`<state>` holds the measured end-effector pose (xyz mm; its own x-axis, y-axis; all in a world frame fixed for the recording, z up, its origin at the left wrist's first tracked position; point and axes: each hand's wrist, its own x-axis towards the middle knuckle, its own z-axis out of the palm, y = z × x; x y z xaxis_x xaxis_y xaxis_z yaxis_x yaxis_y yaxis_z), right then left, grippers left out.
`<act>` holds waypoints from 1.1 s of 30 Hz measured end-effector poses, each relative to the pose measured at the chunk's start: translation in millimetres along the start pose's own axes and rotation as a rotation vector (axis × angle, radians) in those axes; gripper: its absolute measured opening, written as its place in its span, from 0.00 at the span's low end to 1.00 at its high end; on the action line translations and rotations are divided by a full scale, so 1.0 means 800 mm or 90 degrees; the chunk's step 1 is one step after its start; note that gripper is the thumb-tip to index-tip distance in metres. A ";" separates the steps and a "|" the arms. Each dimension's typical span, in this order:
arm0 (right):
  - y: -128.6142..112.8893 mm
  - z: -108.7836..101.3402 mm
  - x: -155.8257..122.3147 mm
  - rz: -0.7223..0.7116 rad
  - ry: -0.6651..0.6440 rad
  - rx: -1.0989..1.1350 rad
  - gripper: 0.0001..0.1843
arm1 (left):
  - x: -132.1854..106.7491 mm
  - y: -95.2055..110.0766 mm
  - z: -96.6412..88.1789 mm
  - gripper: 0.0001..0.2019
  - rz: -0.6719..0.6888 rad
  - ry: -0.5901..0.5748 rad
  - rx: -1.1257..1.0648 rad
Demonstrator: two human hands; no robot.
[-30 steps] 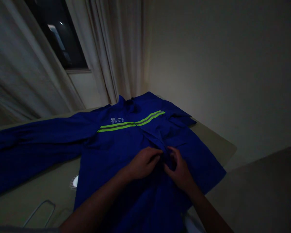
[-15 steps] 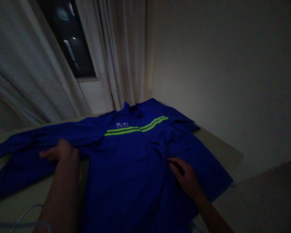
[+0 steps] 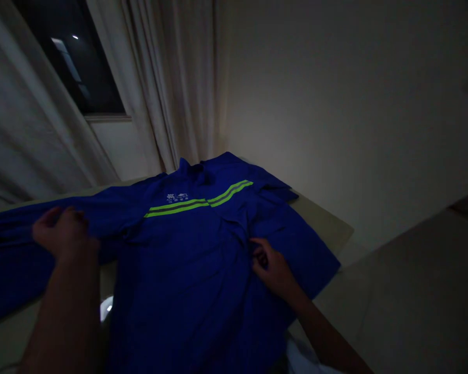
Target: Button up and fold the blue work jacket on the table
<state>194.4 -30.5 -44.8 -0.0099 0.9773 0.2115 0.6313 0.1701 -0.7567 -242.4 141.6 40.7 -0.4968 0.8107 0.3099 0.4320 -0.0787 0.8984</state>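
A blue work jacket [image 3: 171, 270] lies spread out, front up, with a lime-and-grey reflective band [image 3: 179, 208] across the chest and a white printed logo above it. My right hand [image 3: 271, 267] is at the jacket's front, thumb and fingers curled together on a fold of the cloth. Over the sleeve on the left is my left hand [image 3: 64, 231], slightly blurred, its fingers bent inward; whether anything is between them is hidden. The sleeve's end runs out of view at the left edge.
Beneath the jacket is a pale bed-like surface [image 3: 329, 221], its corner at the right. Long light curtains [image 3: 171, 83] hang beside a dark window [image 3: 76, 67]. A plain wall [image 3: 335, 104] rises behind. A small bright glint [image 3: 106, 307] shows beside my left forearm.
The view has swung right, so everything sits further left. My left hand has lifted and its fingers have curled in. My right hand stays at the same fold, with its fingers more bent.
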 end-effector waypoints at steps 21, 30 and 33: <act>-0.042 0.046 0.214 -0.075 -0.152 -0.428 0.19 | -0.142 0.013 0.254 0.26 0.377 -0.498 0.221; 0.028 0.067 0.226 0.024 0.055 0.009 0.27 | -0.149 -0.008 0.257 0.09 0.360 -0.442 0.260; 0.031 0.067 0.229 0.003 0.018 0.149 0.23 | -0.149 -0.006 0.257 0.09 0.369 -0.445 0.254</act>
<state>166.6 159.4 -57.9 0.0168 0.9747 0.2229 0.4337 0.1938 -0.8800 -30.5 164.8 -64.7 0.3717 0.8783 0.3008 0.7530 -0.4747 0.4556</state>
